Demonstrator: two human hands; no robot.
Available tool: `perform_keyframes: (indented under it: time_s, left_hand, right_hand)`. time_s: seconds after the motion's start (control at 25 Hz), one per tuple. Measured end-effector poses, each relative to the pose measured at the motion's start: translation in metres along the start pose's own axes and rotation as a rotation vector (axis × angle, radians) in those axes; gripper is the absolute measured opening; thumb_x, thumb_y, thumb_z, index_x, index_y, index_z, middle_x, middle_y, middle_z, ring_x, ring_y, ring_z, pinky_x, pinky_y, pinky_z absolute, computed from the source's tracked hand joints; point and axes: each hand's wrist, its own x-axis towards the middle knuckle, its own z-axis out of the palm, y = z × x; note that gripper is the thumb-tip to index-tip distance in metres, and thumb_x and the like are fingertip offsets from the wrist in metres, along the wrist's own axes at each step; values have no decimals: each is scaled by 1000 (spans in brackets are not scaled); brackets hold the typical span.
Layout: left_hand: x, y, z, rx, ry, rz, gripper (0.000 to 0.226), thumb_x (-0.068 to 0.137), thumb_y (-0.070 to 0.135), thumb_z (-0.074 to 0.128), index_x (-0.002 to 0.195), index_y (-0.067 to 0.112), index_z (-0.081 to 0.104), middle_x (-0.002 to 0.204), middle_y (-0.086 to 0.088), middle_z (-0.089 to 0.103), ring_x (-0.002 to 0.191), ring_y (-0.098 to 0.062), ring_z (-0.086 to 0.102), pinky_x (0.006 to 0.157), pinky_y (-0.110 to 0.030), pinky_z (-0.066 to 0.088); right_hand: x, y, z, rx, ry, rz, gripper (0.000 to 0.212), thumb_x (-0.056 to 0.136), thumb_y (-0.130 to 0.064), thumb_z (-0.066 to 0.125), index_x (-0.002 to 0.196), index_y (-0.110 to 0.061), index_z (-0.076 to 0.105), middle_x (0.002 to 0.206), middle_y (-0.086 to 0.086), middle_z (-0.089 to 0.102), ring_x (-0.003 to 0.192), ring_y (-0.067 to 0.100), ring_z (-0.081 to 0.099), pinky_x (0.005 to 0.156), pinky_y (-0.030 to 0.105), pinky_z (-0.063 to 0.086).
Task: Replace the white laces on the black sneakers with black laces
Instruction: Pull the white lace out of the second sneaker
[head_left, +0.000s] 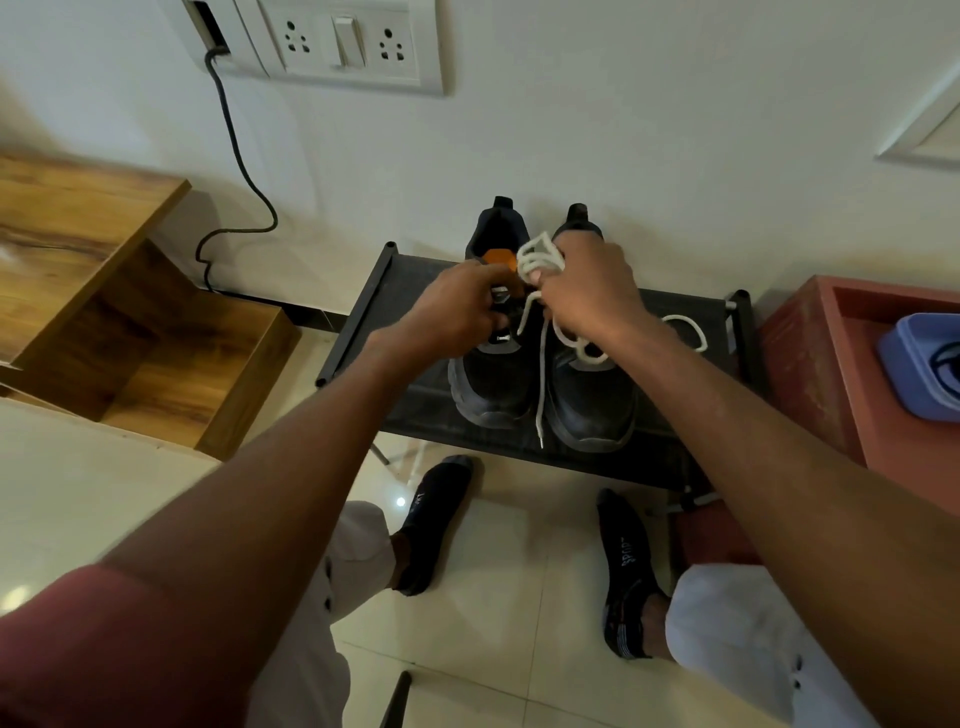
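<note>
Currently unlacing: white cord lace (540, 254) is bunched in the clenched right hand (587, 296) above the black sneakers (493, 384) on the dark fabric rack (395, 291). Left hand (457, 306) curled at the left sneaker's eyelets, probably pinching lace. Next: remaining lace to be pulled free.

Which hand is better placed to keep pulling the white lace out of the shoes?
Likely the right hand: it grips the bunched white lace above the shoes. The left hand pinches at an eyelet area.

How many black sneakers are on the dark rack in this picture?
2. The left sneaker stands under the left hand; the right sneaker stands beside it, under the right hand, which holds the white lace. The hands partly hide both.
</note>
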Motion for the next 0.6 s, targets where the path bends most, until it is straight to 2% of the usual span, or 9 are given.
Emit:
perform_keyframes:
  time_s: [0.08, 0.12, 0.2, 0.24, 0.32, 0.44, 0.52, 0.6]
  left_hand:
    - [0, -3, 7, 46, -8, 15, 63, 85, 20, 82, 141, 26, 54, 115, 2, 50, 103, -18, 52, 86, -35, 44]
    - [2, -3, 9, 25, 9, 22, 67, 82, 18, 83, 140, 23, 48, 114, 1, 49, 102, -22, 54, 83, -36, 45]
    - [5, -6, 8, -13, 31, -13, 60, 82, 14, 80, 129, 15, 42, 111, -4, 52, 99, -28, 58, 73, -38, 47]
    - [7, -7, 7, 21, 3, -43, 53, 84, 16, 79, 125, 15, 45, 113, -5, 50, 99, -29, 57, 73, -37, 45]
    - [8, -9, 6, 135, -95, -65, 40, 85, 28, 82, 117, 19, 59, 118, -3, 42, 101, -26, 50, 78, -35, 41]
    - [7, -9, 3, 172, -162, -44, 37, 82, 35, 86, 112, 19, 70, 121, -3, 39, 106, -21, 44, 83, -34, 39]
    - [6, -10, 0, 156, -155, -17, 34, 82, 32, 87, 111, 20, 73, 120, -2, 40, 109, -20, 42, 85, -33, 39]
    - [6, -12, 0, 145, -148, -9, 28, 81, 30, 87, 105, 21, 76, 117, 0, 40, 109, -19, 43, 85, -31, 38]
  right_hand:
    - [-8, 1, 11, -40, -164, -27, 24, 102, -38, 66, 96, -15, 63, 81, -2, 63, 72, 14, 62, 59, 27, 40]
    - [-10, 1, 18, -23, -224, -21, 35, 101, -47, 63, 89, -15, 62, 75, -2, 62, 67, 13, 60, 58, 27, 39]
    - [-9, 4, 28, 11, -267, 12, 52, 99, -62, 58, 75, -16, 59, 64, 0, 58, 58, 15, 57, 60, 31, 42]
    - [-7, 5, 28, 3, -277, 17, 54, 98, -63, 59, 70, -17, 56, 61, -1, 55, 57, 15, 55, 60, 31, 40]
    - [-5, 9, 27, -53, -305, 29, 48, 95, -54, 70, 68, -19, 51, 62, -1, 52, 57, 14, 52, 56, 28, 35]
    - [-3, 16, 28, -101, -284, 57, 40, 91, -34, 81, 71, -16, 51, 68, 1, 52, 60, 16, 51, 52, 28, 34]
    - [-2, 18, 31, -138, -276, 40, 30, 94, -27, 76, 77, -15, 54, 75, 3, 57, 67, 19, 61, 56, 33, 46]
    - [-1, 17, 33, -103, -267, 78, 10, 98, -17, 66, 94, -10, 59, 87, 8, 67, 75, 26, 72, 71, 43, 61]
